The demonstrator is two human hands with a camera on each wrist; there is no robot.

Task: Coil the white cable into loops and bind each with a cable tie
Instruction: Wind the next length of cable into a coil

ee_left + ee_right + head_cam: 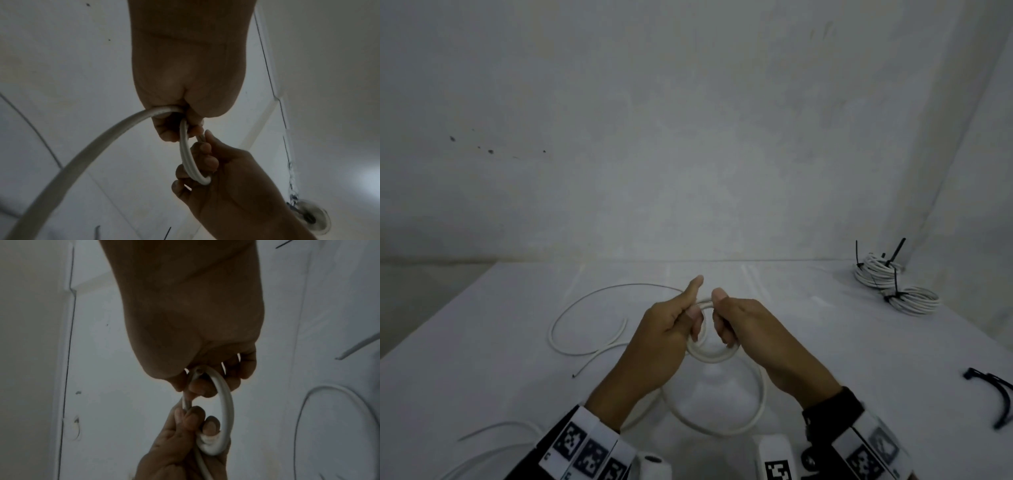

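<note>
Hands, left (664,337) and right (753,337), hold a small cable (710,356) coil above the tabletop (825,342), fingers (697,323) of both clamped on it; two tied coils (893,284) lie far right.

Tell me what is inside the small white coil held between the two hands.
Fingers of both hands pass through the small coil: the left hand and right hand each grip it. Below them, bare white table shows through. The cable inside the palms is hidden.

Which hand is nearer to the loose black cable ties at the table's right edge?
Right. The right hand grips the small coil at mid-table, on the side facing the cable ties. The left hand grips the coil's other side, farther away.
</note>
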